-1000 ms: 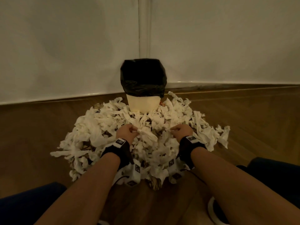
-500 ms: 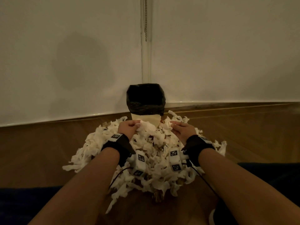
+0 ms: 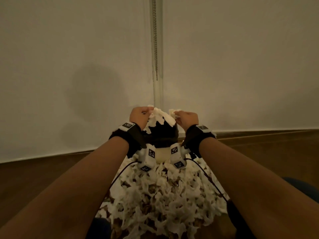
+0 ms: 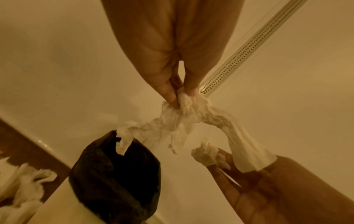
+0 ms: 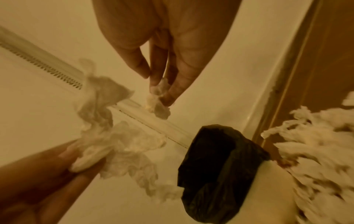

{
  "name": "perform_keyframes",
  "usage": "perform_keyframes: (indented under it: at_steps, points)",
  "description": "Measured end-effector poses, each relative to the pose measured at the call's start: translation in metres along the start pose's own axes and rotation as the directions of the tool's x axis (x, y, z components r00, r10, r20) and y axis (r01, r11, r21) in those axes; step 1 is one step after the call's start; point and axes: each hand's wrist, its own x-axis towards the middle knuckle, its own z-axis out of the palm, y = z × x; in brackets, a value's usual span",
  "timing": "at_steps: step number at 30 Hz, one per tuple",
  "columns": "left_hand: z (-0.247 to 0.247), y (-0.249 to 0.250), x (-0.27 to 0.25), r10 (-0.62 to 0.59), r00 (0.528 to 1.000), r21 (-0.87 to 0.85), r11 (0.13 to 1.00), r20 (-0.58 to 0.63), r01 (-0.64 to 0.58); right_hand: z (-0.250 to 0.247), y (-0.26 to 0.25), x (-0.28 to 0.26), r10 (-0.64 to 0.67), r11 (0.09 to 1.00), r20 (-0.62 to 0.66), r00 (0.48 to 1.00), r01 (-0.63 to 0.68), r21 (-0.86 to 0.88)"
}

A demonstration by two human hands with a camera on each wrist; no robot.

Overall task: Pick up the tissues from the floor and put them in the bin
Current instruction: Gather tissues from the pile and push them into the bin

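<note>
My left hand pinches a long tissue and my right hand a wad, both above the bin; the pile covers the floor before it.

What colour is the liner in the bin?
Black; the liner folds over the cream bin. Clearest in the right wrist view.

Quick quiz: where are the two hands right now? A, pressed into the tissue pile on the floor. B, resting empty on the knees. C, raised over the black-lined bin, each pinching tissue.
C: the left hand and right hand each pinch tissue above the bin.
</note>
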Motion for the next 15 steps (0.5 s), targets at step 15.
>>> perform_keyframes:
  at_steps: [15]
  points:
    - [0.035,-0.046,0.067,-0.156,0.981,0.032,0.987,-0.111,0.16,0.028,0.017,0.049,-0.013,0.868,0.08,0.997,0.051,-0.493]
